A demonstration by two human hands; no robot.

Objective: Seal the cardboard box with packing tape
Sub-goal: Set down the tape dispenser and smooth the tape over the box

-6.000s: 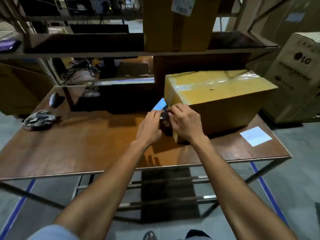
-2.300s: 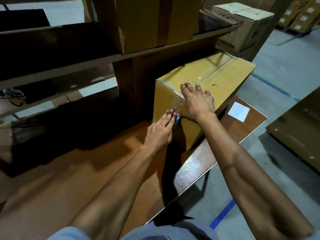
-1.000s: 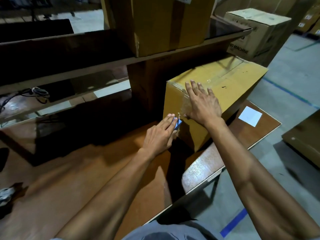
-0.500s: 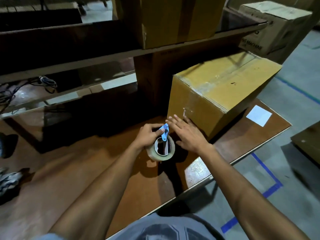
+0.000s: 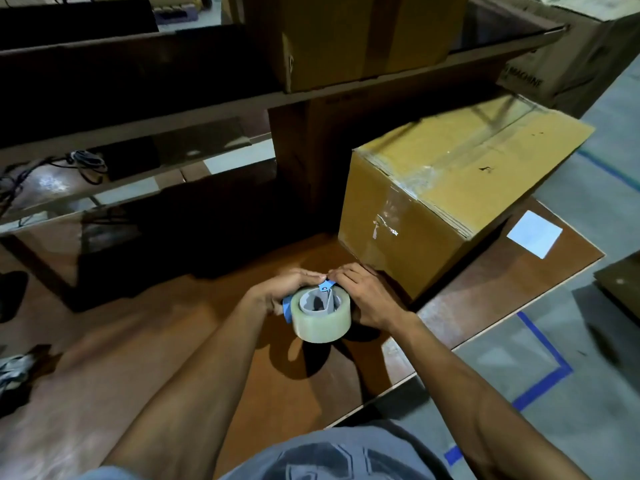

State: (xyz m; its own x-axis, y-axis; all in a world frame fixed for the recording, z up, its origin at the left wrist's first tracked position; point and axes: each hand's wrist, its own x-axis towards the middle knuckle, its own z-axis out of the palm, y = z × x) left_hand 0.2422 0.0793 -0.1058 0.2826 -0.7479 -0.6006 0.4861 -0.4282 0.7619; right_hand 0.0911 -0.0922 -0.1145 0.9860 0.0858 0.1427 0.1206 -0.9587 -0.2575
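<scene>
A yellow-brown cardboard box (image 5: 460, 188) stands on the right part of the wooden table (image 5: 145, 368), with clear tape running along its top seam and down its near end face. In front of it, above the table, a roll of clear packing tape (image 5: 320, 322) with a blue cutter is held between both hands. My left hand (image 5: 278, 291) grips the roll's left side. My right hand (image 5: 367, 297) grips its right side, fingertips at the blue cutter tip. Both hands are apart from the box.
A white paper label (image 5: 535, 233) lies on the table right of the box. A shelf (image 5: 207, 98) behind carries another cardboard box (image 5: 363, 36). More cartons (image 5: 571, 46) stand on the floor at right. Crumpled cloth (image 5: 14, 372) lies at the table's left edge.
My hands left the box's end face and drew back toward me with the tape roll. My right hand, flat on the box a second ago, now holds the roll.
</scene>
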